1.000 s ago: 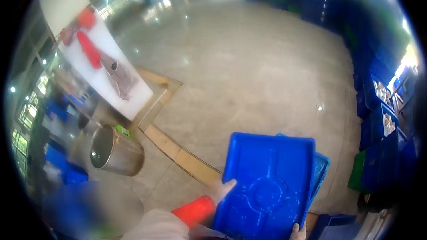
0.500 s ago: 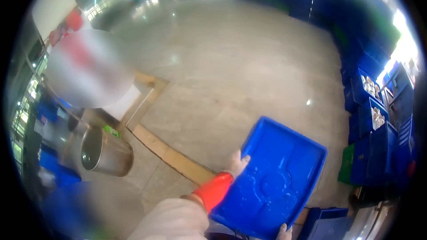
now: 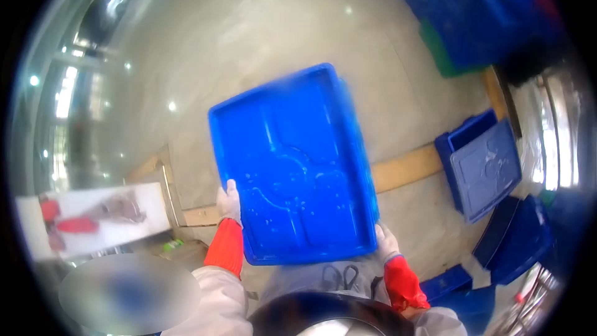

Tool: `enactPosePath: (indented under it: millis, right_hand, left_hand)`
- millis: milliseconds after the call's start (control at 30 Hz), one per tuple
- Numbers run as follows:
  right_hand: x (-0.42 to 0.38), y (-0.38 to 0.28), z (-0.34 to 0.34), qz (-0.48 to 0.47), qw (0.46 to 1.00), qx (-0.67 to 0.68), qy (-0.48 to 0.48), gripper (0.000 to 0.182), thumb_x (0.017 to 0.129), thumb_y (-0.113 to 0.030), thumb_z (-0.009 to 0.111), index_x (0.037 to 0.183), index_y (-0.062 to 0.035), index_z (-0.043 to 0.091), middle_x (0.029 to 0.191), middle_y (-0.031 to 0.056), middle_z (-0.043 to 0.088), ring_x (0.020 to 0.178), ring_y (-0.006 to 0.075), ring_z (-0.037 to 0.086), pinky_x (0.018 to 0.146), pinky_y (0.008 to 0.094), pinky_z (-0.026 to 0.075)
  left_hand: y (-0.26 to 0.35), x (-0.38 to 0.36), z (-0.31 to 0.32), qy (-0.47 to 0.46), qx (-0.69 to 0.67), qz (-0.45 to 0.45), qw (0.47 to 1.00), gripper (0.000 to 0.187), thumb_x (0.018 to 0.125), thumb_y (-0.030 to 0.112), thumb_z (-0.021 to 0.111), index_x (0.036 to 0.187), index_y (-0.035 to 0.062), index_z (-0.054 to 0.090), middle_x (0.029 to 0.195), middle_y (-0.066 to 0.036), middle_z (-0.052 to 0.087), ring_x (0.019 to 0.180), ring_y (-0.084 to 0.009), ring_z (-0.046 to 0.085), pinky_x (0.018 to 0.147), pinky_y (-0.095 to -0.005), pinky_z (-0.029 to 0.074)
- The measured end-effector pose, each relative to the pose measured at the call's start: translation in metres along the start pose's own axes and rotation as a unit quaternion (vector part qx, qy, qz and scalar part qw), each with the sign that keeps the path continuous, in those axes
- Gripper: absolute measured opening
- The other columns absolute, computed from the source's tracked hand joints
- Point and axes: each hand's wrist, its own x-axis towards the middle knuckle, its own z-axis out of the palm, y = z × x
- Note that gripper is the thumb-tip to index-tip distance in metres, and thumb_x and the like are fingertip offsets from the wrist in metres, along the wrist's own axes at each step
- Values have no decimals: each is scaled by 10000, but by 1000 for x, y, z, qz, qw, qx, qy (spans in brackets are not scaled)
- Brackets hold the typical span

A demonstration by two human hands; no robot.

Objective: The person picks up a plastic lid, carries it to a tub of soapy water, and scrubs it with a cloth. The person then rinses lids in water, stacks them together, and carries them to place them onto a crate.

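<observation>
A blue rectangular plastic tray or lid (image 3: 286, 180), with a raised round pattern and water drops on it, is held in front of my body. My left hand (image 3: 229, 202) grips its left edge near the lower corner, fingers wrapped round the rim. At the lower right corner my right hand (image 3: 387, 242) holds the other side. Both hands look gloved, and red cuffs cover the wrists. The underside of the tray and the fingers beneath it are hidden.
A blue bin with a greyish lid (image 3: 488, 171) stands at the right by a tan floor strip (image 3: 407, 168). More blue crates (image 3: 472, 18) are at the upper right. A white board with red items (image 3: 102, 221) lies at the left.
The view has turned to the right and down. The blue tray now lies nearer the middle of the view, and my right hand shows more fully at its corner.
</observation>
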Motion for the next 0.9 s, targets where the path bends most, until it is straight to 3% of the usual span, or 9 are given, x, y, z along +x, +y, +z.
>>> enactPosePath:
  millis: [100, 200, 300, 367, 500, 600, 633, 833, 900]
  right_hand:
    - [45, 40, -3, 49, 990, 133, 10, 619, 1031, -447, 550, 1398, 51, 533, 1308, 113, 637, 1192, 183, 581, 1028, 297, 447]
    - [31, 36, 18, 77, 971, 223, 27, 631, 1015, -472, 574, 1390, 35, 548, 1312, 86, 628, 1169, 163, 583, 1019, 295, 455]
    - [16, 21, 22, 80, 963, 253, 40, 649, 1006, -480, 585, 1402, 31, 537, 1328, 84, 619, 1172, 163, 584, 1022, 294, 456]
    - [11, 12, 23, 86, 968, 228, 53, 659, 1003, -477, 592, 1418, 30, 522, 1355, 89, 605, 1193, 166, 578, 1043, 290, 440]
    - [23, 37, 23, 52, 976, 200, 62, 690, 1010, -515, 549, 1409, 48, 523, 1374, 131, 599, 1235, 209, 572, 1079, 307, 412]
    - [29, 38, 6, 52, 998, -32, -3, 664, 1029, -537, 449, 1398, 6, 546, 1383, 214, 595, 1325, 314, 538, 1119, 356, 383]
    - [29, 33, -2, -66, 976, -209, -10, 577, 1029, -462, 476, 1408, -34, 551, 1371, 205, 603, 1317, 316, 545, 1114, 367, 392]
    - [31, -70, 8, -124, 963, -233, 61, 555, 1004, -348, 550, 1456, -32, 492, 1345, 205, 622, 1287, 293, 575, 1088, 363, 418]
    - [56, -53, 19, -133, 989, -45, 42, 590, 1006, -348, 563, 1486, -25, 447, 1362, 205, 611, 1281, 278, 579, 1082, 351, 424]
  left_hand:
    - [-24, 25, 27, 44, 25, 93, 994, 516, 1034, 452, 499, 1183, -26, 628, 1028, -131, 693, 899, -220, 651, 795, -371, 515]
    - [6, 0, 9, -30, -51, 135, 989, 455, 1079, 406, 442, 1120, 11, 666, 902, -38, 699, 774, -174, 666, 716, -331, 552]
    - [-40, 35, -6, -78, -33, 58, 995, 445, 1086, 397, 432, 1151, 17, 654, 919, -50, 701, 751, -140, 665, 676, -288, 554]
    - [-41, 38, -4, -116, -93, 115, 982, 443, 1083, 410, 438, 1166, 29, 649, 913, -53, 699, 722, -113, 657, 638, -249, 543]
    - [-37, 40, -4, -146, -151, 49, 976, 457, 1072, 429, 461, 1192, 23, 636, 971, -60, 691, 811, -128, 663, 726, -285, 551]
    - [-40, 34, -7, -126, -147, 32, 981, 498, 1053, 465, 492, 1212, 12, 623, 1037, -63, 682, 888, -133, 655, 798, -295, 541]
    - [-43, 37, -11, -105, -100, 29, 989, 524, 1042, 484, 507, 1223, 4, 617, 1072, -64, 677, 924, -136, 650, 833, -298, 533]
    - [-18, 14, -4, -104, -154, 76, 980, 528, 1036, 498, 514, 1172, 8, 656, 1017, -32, 680, 870, -102, 619, 770, -270, 510]
    - [-19, 16, -7, -114, -113, 76, 984, 517, 1050, 480, 492, 1166, 7, 669, 1007, -22, 678, 858, -95, 607, 753, -264, 496]
